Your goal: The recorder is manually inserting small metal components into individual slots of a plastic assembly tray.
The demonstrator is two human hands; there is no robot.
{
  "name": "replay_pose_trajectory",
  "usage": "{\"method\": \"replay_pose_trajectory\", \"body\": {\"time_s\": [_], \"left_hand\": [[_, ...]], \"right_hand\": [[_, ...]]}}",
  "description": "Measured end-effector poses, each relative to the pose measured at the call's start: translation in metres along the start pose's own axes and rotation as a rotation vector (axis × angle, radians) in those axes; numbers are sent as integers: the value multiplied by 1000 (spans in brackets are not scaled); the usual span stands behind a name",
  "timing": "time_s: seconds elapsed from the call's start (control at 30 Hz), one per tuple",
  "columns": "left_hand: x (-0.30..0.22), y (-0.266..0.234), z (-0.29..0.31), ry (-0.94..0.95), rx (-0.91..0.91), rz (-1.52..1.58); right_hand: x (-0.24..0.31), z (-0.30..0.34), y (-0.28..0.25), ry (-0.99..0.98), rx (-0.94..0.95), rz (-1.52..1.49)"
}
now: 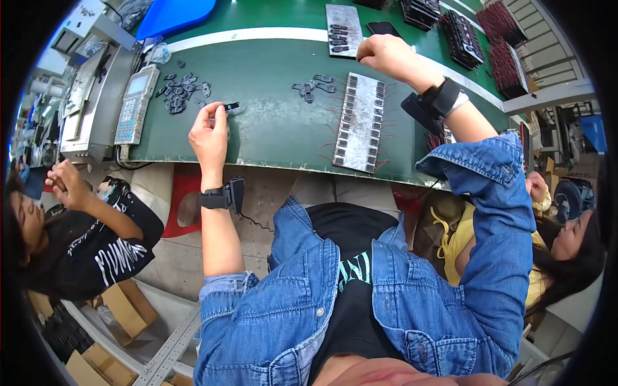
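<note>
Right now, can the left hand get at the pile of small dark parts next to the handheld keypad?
Probably yes. The left hand pinches one small dark part on the green table, and the pile lies just beyond it with nothing between them.

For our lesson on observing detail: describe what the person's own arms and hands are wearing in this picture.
Both hands are bare. The left hand has a black wrist strap carrying a small black device with a thin cable, its blue denim sleeve rolled up near the elbow. The right hand wears a similar black strap and device; its denim sleeve reaches mid-forearm.
</note>
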State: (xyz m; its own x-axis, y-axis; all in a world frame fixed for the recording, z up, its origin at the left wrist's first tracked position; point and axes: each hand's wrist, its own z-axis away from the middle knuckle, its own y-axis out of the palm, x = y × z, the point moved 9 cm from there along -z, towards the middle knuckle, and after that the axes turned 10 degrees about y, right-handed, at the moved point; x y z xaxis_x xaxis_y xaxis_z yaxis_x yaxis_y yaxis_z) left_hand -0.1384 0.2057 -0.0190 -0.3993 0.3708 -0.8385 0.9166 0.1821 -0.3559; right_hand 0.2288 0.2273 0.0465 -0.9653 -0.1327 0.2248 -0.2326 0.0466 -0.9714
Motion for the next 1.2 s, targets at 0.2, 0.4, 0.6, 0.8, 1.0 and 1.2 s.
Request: {"method": "replay_pose_trajectory", "body": {"time_s": [0.2, 0.4, 0.6, 0.8, 1.0, 1.2], "left_hand": [[-1, -1, -1, -1, -30, 35], [-1, -3, -1, 20, -53, 24], [-5, -1, 1, 10, -24, -16], [-3, 1, 5, -58, -56, 86], [-29, 52, 25, -283, 87, 490], [-54, 74, 51, -364, 154, 593]], "right_hand": [[-8, 9, 25, -67, 101, -144], [-5, 7, 41, -72, 213, -160], [-7, 5, 49, -134, 192, -195], [7, -3, 48, -240, 149, -176], [0, 0, 34, -174, 104, -136], [57, 47, -39, 37, -19, -764]]}}
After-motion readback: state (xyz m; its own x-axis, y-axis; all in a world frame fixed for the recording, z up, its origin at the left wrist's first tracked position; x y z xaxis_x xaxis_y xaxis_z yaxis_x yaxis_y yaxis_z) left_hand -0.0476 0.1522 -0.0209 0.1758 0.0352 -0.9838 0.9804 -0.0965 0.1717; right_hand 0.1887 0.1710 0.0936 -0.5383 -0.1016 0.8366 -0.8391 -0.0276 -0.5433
